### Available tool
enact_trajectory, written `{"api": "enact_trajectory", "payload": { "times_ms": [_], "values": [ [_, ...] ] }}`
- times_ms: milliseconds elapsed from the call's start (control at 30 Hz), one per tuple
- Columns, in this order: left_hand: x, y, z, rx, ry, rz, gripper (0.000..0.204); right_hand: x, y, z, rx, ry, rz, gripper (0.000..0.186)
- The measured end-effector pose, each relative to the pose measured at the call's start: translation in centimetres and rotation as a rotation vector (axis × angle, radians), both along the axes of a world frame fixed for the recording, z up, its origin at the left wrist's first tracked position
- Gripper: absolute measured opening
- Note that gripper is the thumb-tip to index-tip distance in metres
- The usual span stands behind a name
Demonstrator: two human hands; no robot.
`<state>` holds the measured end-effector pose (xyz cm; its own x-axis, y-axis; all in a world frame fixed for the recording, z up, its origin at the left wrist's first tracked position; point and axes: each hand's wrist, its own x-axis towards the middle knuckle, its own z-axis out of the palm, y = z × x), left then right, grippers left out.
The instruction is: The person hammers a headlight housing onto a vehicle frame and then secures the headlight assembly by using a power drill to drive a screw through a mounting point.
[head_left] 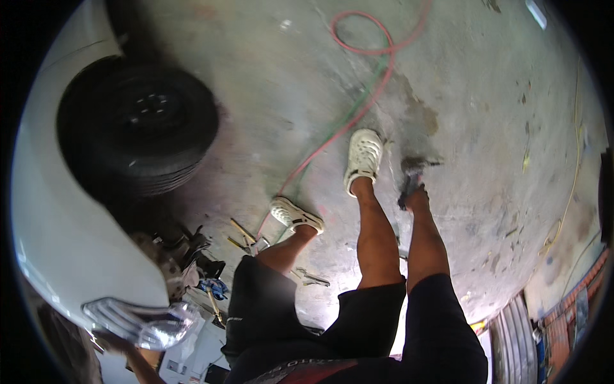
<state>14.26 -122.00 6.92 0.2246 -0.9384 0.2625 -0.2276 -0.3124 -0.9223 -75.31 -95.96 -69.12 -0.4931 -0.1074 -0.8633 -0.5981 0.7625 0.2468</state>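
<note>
My right arm, in a dark sleeve, reaches down over the floor. At its end my right hand (417,198) is closed around a dark pistol-shaped tool (411,179), blurred by motion. At the lower left, my left hand (114,344) is beside the clear headlight (142,321) of a white car (77,237). Its fingers are too dark and smeared to make out. A black wheel (150,121) shows beside the white body panel; whether it is mounted I cannot tell. Dark, dirty mechanical parts (182,256) are exposed between the wheel and the headlight.
Red (313,153) and green hoses cross the concrete floor (486,166) in front of my white clogs (365,157). Hand tools (246,238) and pliers-like tools (311,278) lie near my left leg. A thin yellow cord (566,198) runs along the right, near corrugated metal (513,339).
</note>
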Motion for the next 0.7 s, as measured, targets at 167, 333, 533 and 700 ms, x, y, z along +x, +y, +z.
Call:
{"api": "enact_trajectory", "payload": {
  "times_ms": [167, 333, 533, 700],
  "values": [
    [-1.8, 4.9, -10.7, -0.390, 0.518, -0.034, 0.083, -3.7, 2.6, 9.8, -0.487, -0.490, 0.620, 0.032],
    [-11.5, 0.8, -3.5, -0.707, 1.470, -0.140, 0.066, 4.2, -9.7, 23.2, -0.224, -0.655, 0.408, 0.061],
    [-8.3, 16.1, 6.8, -1.541, 1.685, 0.108, 0.061, 9.6, -29.4, 54.2, -0.431, -0.450, 0.475, 0.069],
    [-8.5, 34.0, -0.2, -1.162, 1.368, 0.430, 0.054, 11.0, -37.7, 56.4, -0.626, -0.434, 0.514, 0.062]
  ]
}}
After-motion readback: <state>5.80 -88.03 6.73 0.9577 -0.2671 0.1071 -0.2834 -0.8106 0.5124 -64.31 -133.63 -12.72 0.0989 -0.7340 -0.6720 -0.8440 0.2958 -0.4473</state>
